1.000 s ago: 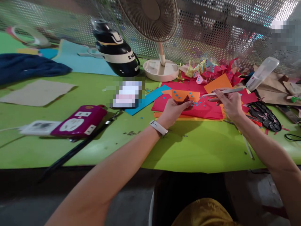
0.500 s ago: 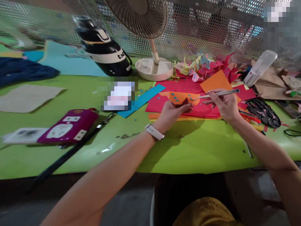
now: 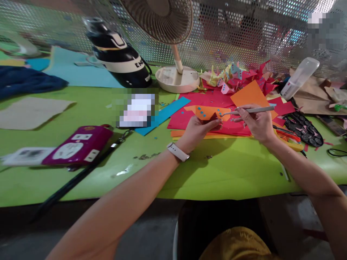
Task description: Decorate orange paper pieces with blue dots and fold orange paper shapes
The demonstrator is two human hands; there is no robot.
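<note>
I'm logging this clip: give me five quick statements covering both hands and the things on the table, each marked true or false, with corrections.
1. The right hand holds metal tweezers. True.

2. The white wristband is on the right wrist. False: it is on the left wrist.

3. The left hand holds an orange paper marked with blue spots. True.

4. The purple case lies to the right of the red sheets, as the camera sees it. False: it lies to their left.

5. The black-and-white bottle is left of the fan in the picture. True.
</note>
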